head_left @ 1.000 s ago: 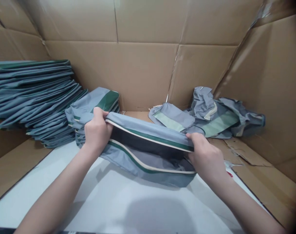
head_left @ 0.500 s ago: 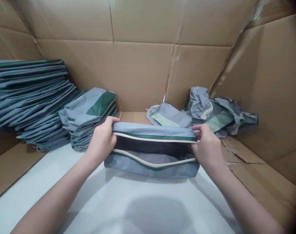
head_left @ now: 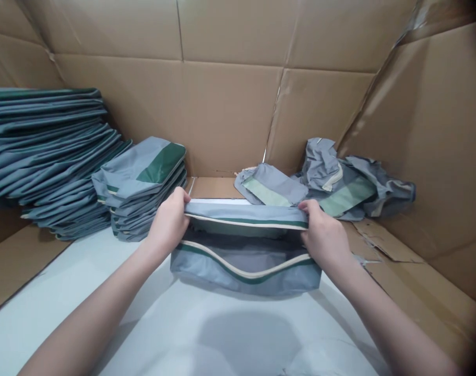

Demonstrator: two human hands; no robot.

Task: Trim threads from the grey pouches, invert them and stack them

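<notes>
A grey-blue fabric pouch [head_left: 246, 282] with green trim and a cream zipper edge sits on the white table, its long mouth gaping toward me. My left hand [head_left: 170, 219] pinches the far rim at its left end, thumb near the zipper tape. At the right end of that same rim, my right hand [head_left: 326, 232] grips the fabric between thumb and fingers. The near edge sags in a curve, and part of the grey inside shows. Some fingertips of both hands are hidden behind the cloth.
Left of the pouch stands a stack of folded pouches [head_left: 144, 177], beside a taller pile of similar fabric pieces [head_left: 46, 151]. Crumpled grey and light-green pouches [head_left: 320, 172] lie at the back right. Cardboard walls [head_left: 230, 115] enclose the white table [head_left: 144, 324].
The mouth of the pouch has widened, its near edge sagging lower and more of the inside showing. My right hand has shifted slightly left, and both hands keep hold of the far rim.
</notes>
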